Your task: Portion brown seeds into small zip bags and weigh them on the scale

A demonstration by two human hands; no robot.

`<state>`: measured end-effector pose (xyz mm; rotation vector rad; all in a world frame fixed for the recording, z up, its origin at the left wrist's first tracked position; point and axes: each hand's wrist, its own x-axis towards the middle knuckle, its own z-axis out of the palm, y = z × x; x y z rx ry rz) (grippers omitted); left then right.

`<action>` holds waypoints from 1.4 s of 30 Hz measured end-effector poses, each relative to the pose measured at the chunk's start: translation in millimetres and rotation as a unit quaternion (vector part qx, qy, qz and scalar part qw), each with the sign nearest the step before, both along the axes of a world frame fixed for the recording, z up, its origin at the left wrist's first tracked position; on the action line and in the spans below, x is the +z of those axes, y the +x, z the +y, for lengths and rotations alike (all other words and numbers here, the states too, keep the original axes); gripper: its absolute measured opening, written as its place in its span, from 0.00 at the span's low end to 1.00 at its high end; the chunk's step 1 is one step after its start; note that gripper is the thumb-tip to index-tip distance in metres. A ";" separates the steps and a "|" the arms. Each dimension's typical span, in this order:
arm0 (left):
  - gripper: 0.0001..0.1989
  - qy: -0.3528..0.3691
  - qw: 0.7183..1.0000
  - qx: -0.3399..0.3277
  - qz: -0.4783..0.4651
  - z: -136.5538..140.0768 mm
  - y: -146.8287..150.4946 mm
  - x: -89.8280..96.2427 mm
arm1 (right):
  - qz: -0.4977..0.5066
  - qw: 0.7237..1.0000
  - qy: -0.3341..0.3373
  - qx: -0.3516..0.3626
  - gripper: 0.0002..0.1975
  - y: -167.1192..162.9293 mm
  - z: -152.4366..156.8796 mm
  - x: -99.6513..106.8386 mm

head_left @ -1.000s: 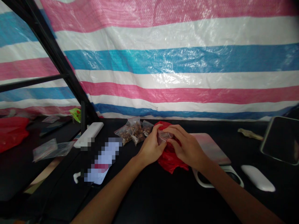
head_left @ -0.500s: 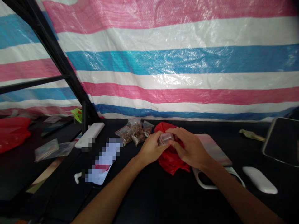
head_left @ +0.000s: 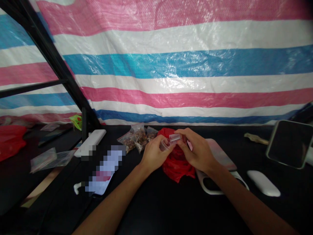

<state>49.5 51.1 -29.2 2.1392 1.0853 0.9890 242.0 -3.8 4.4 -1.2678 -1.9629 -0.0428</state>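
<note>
My left hand [head_left: 155, 153] is closed around a small clear plastic container [head_left: 164, 144], mostly hidden by the fingers. In my right hand [head_left: 198, 150], thumb and fingers pinch a short clear plastic cylinder [head_left: 174, 138], tilted sideways just above the left hand's piece. The two pieces look very close; whether they touch I cannot tell. Beneath both hands lies a crumpled red plastic bag [head_left: 179, 168]. Several small zip bags of brown dried bits [head_left: 140, 139] rest just beyond my left hand.
On the left are a phone [head_left: 105, 182], a white earbud [head_left: 76, 188], a white slab [head_left: 100, 135] and flat clear bags [head_left: 45, 160]. To the right lie a pale flat object [head_left: 221, 155], a white rounded object [head_left: 264, 183] and a dark-screened device [head_left: 288, 143]. Striped sheeting [head_left: 171, 65] hangs behind.
The clear plastic, previously seen as one container between both hands, now shows as two pieces, one in each hand. The view has shifted slightly to the right.
</note>
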 end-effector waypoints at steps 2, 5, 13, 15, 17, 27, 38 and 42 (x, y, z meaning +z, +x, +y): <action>0.14 0.019 0.998 0.065 0.012 0.1 -1.5 2.3 | -0.020 0.999 -0.007 -0.037 0.12 3.3 0.5 3.9; 0.12 0.019 0.988 0.145 0.042 -0.7 -2.4 4.0 | -0.104 0.992 -0.041 -0.065 0.13 8.2 1.9 6.3; 0.16 -0.065 0.994 0.086 -0.031 2.7 0.6 -7.5 | -0.229 0.958 -0.095 -0.144 0.22 15.5 3.2 -2.2; 0.17 -0.079 0.991 0.076 -0.071 5.8 1.3 -11.1 | -0.236 0.955 -0.100 -0.150 0.21 14.1 2.8 -3.1; 0.18 -0.088 0.988 0.077 -0.101 7.7 2.3 -12.3 | -0.241 0.953 -0.101 -0.153 0.18 11.9 2.9 -4.2; 0.16 -0.092 0.979 0.101 -0.152 11.0 4.1 -10.4 | -0.241 0.960 -0.107 -0.096 0.18 8.0 5.0 -14.9; 0.14 -0.083 0.969 0.110 -0.203 16.4 -0.7 -14.4 | -0.083 0.989 -0.076 -0.094 0.16 3.1 7.5 -5.1; 0.12 -0.087 0.971 0.091 -0.205 16.3 -1.3 -14.3 | -0.093 0.991 -0.080 -0.060 0.18 -2.7 4.1 -2.9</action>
